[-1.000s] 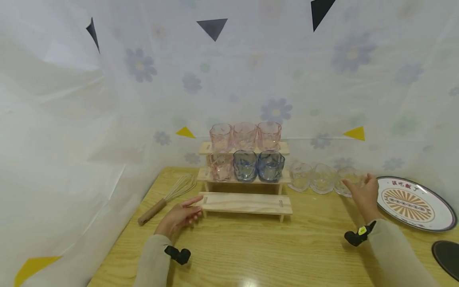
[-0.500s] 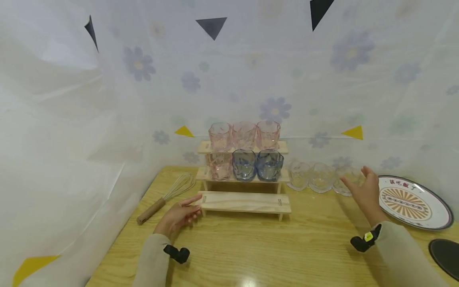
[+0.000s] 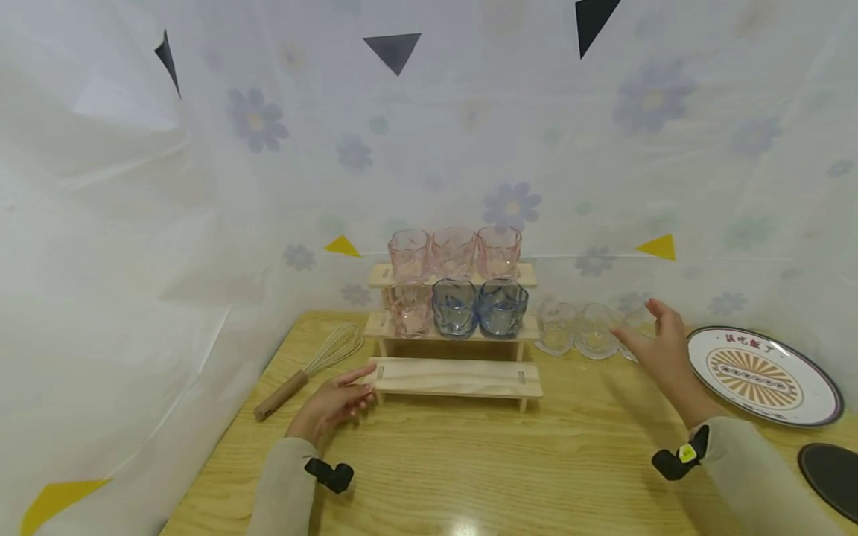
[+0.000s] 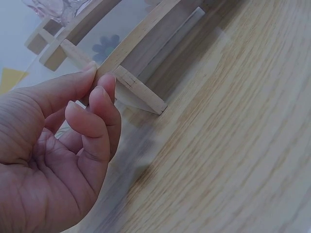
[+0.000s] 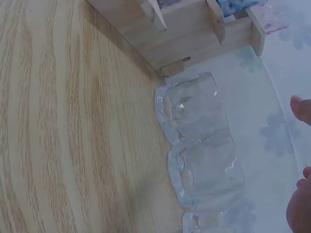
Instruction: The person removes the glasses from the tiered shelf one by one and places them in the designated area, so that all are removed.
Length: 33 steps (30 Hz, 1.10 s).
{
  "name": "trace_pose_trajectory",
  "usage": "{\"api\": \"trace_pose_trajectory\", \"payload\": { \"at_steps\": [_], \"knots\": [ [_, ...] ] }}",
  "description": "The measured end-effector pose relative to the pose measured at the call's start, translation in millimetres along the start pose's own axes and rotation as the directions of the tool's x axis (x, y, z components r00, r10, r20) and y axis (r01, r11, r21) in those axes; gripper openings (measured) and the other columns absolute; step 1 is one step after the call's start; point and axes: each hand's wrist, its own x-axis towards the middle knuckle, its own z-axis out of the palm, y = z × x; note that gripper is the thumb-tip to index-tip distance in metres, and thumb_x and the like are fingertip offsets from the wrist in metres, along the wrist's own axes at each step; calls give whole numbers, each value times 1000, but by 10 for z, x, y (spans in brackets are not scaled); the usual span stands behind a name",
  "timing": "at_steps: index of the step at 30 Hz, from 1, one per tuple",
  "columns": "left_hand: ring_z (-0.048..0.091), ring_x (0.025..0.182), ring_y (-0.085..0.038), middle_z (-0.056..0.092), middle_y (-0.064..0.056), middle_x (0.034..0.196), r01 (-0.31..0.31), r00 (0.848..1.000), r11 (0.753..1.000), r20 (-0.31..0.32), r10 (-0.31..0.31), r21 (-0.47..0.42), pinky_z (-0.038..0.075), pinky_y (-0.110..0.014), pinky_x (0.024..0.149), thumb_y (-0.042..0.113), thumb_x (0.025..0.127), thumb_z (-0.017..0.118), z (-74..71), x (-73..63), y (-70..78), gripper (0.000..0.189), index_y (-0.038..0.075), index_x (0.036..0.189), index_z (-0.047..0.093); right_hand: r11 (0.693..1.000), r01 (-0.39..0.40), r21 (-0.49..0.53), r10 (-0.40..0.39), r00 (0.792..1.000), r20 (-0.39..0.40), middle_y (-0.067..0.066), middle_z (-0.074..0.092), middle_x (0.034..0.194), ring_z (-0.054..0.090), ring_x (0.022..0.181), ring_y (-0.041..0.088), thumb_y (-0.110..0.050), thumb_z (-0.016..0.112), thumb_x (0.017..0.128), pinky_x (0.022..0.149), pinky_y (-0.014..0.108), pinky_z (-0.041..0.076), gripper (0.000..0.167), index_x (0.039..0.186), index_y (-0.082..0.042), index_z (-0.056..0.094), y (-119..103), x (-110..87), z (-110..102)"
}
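Observation:
A three-tier wooden rack [image 3: 456,378] stands at the table's middle. My left hand [image 3: 331,406] pinches the left end of its lowest board, thumb on top and fingertips below, as the left wrist view shows with the board's edge [image 4: 127,46]. Pink glasses [image 3: 410,254] fill the top tier; the middle tier bears one pink glass [image 3: 410,311] and two blue glasses [image 3: 456,310]. Three clear glasses [image 3: 595,331] stand in a row right of the rack. Held above the rightmost, my right hand [image 3: 663,357] has thumb and fingers spread, holding nothing, and partly hides that glass.
A whisk [image 3: 310,372] with a wooden handle lies left of the rack. To the right are a white patterned plate [image 3: 814,380] and a dark round object [image 3: 833,476] at the view's edge. A flowered sheet [image 3: 429,149] hangs behind the table.
My right hand has let go of the rightmost clear glass, risen off it and shifted left over the row. The left hand keeps its hold on the rack.

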Motion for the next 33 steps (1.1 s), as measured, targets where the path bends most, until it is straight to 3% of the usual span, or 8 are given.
{"api": "trace_pose_trajectory", "payload": {
  "at_steps": [4, 8, 11, 16, 19, 24, 33],
  "knots": [
    [54, 61, -7, 68, -1, 78, 7, 1000, 1000, -4, -7, 4, 39, -20, 50, 14, 89, 66, 2, -5, 2, 58, 15, 142, 45, 1000, 11, 14, -11, 999, 30, 31, 22, 144, 21, 133, 49, -25, 67, 89, 108, 56, 19, 84, 146, 9, 16, -139, -34, 60],
    [54, 61, -7, 68, -1, 78, 4, 1000, 1000, 0, -4, 4, 39, -20, 50, 14, 89, 67, 5, -10, 8, 58, 15, 143, 45, 998, 31, 55, -33, 999, 38, 28, 25, 144, 24, 133, 44, -22, 69, 88, 112, 34, 19, 82, 146, 8, 18, -287, -58, 151],
    [53, 61, -7, 68, -1, 77, 0, 1000, 1000, 6, 0, -1, 39, -20, 50, 14, 89, 66, 4, -13, 8, 58, 14, 143, 44, 994, 48, 95, -54, 997, 63, 27, 25, 144, 24, 133, 44, -19, 70, 87, 108, 15, 19, 81, 145, 8, 19, -397, -74, 234],
    [54, 61, -6, 68, 0, 77, -2, 1000, 1000, 7, 2, -6, 39, -19, 49, 14, 90, 66, 4, -18, 7, 58, 14, 143, 44, 986, 97, 134, -113, 987, 113, 26, 25, 143, 26, 131, 44, -14, 71, 86, 103, 7, 21, 80, 144, 9, 22, -536, -89, 376],
    [54, 61, -6, 68, 0, 77, 3, 1000, 1000, 0, -3, -5, 39, -20, 49, 13, 89, 66, 3, -13, 3, 58, 15, 143, 44, 982, 118, 150, -138, 981, 134, 25, 27, 143, 27, 131, 42, -14, 71, 86, 107, 16, 22, 79, 144, 7, 23, -606, -83, 469],
    [54, 61, -7, 68, 0, 77, 13, 1000, 1000, -12, -13, -5, 39, -20, 49, 13, 89, 67, 1, 8, 3, 58, 16, 142, 46, 971, 117, 207, -152, 975, 164, 24, 28, 142, 27, 133, 40, -12, 72, 85, 110, 47, 22, 80, 145, 6, 23, -749, -63, 642],
    [54, 61, -7, 68, 0, 77, 0, 1000, 1000, 5, 0, -18, 39, -19, 50, 12, 90, 65, 10, -12, 10, 57, 14, 143, 45, 952, 80, 297, -142, 971, 194, 29, 30, 138, 29, 130, 43, -4, 70, 85, 109, 54, 22, 76, 143, 9, 23, -855, 4, 994]
  ]
}}
